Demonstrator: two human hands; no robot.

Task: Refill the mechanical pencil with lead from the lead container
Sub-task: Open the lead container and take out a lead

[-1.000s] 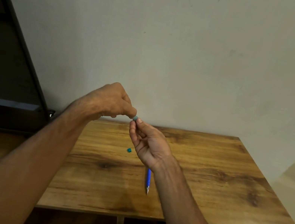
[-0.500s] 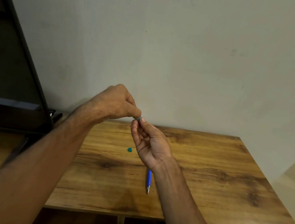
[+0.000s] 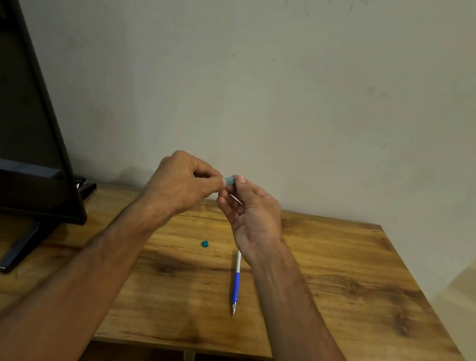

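We pinch the small teal lead container (image 3: 229, 179) between left hand (image 3: 180, 184) and right hand (image 3: 251, 214), mostly hidden by fingertips; the pencil (image 3: 236, 282) lies mid-tabletop (image 3: 353, 296), its rear hidden

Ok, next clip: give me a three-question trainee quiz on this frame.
1. True or false: the mechanical pencil is lifted off the table.
2. Which hands hold the lead container? A) left only B) right only C) both
3. What small teal thing lies left of the pencil?

Key:
1. False; it lies flat, tip toward the camera.
2. C; left hand and right hand pinch it between fingertips.
3. The teal cap.
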